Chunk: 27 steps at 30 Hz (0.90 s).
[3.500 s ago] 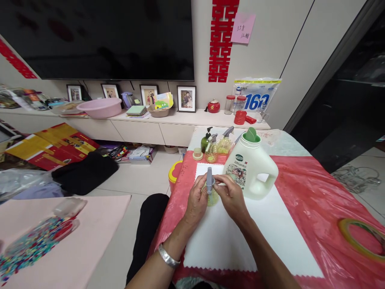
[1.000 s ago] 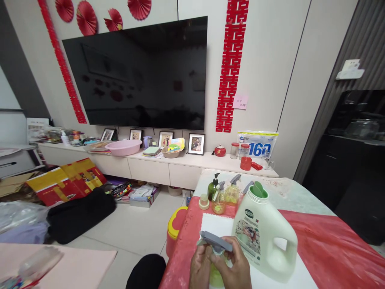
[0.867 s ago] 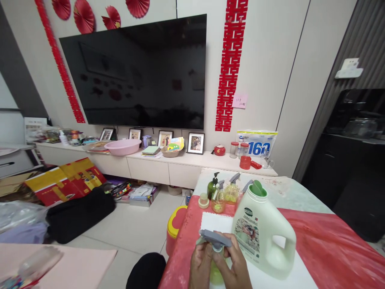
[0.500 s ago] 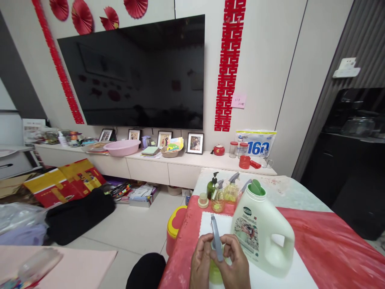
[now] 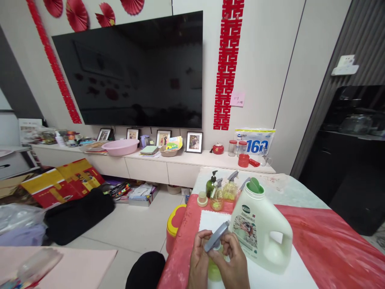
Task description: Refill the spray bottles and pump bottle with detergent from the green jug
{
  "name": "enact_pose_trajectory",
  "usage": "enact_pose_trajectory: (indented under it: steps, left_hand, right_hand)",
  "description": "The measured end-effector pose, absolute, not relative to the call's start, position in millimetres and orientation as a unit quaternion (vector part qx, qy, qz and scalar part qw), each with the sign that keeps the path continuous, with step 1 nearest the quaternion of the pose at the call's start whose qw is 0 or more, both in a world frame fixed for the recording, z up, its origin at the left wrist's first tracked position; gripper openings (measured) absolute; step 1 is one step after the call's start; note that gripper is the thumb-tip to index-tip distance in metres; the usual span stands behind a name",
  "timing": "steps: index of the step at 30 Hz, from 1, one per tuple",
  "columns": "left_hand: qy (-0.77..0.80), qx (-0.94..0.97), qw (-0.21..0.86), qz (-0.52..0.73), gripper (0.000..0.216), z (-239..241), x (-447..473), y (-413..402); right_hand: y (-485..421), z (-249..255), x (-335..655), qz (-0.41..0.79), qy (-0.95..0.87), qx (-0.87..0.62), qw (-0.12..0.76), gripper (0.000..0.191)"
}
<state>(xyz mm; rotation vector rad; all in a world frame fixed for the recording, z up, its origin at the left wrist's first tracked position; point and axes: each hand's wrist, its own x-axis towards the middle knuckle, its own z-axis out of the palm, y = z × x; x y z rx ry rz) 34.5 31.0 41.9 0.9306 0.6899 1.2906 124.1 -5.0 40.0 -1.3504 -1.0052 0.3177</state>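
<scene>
Both hands are at the top of a spray bottle (image 5: 214,271) holding yellow-green liquid, at the near edge of the table. Its grey spray head (image 5: 217,237) points up and to the right. My left hand (image 5: 198,261) is closed around the left side of the head. The fingers of my right hand (image 5: 236,261) pinch the collar from the right. The bottle's lower part is partly hidden by the hands. Just right of them stands a large pale green jug (image 5: 266,237), open at the top, with a green piece (image 5: 254,184) in its mouth.
Behind the hands stand a dark green pump bottle (image 5: 210,188), two other spray bottles (image 5: 230,192) and a pale round cap (image 5: 202,199). A red cloth (image 5: 319,228) and white sheet (image 5: 207,216) cover the table. A yellow-and-red stool (image 5: 173,222) is at left.
The grey spray head has turned clockwise: its far end has swung right and its near end left. Both hands stay around it. The jug has not moved on the table.
</scene>
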Motion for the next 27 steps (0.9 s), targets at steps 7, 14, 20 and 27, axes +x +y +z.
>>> enact_pose_trajectory:
  steps: [7, 14, 20, 27]
  left_hand:
    - [0.313, 0.373, 0.655, 0.578, 0.057, 41.2, 40.9, 30.6]
    - [0.300, 0.406, 0.667, 0.549, 0.054, 46.0, 26.6, 30.1]
    - [0.287, 0.406, 0.686, 0.531, 0.052, 47.5, 27.1, 32.5]
    - [0.350, 0.456, 0.620, 0.535, 0.058, 44.9, 27.7, 29.8]
  right_hand:
    - [-9.3, 39.4, 129.0, 0.189, -0.516, -0.557, 0.623, 0.032]
    - [-0.4, 19.8, 109.8, 0.159, -0.400, -0.617, 0.659, 0.035]
    - [-2.2, 15.1, 114.5, 0.235, -0.459, -0.514, 0.686, 0.046]
    - [-6.0, 31.3, 113.1, 0.348, -0.324, -0.528, 0.703, 0.048]
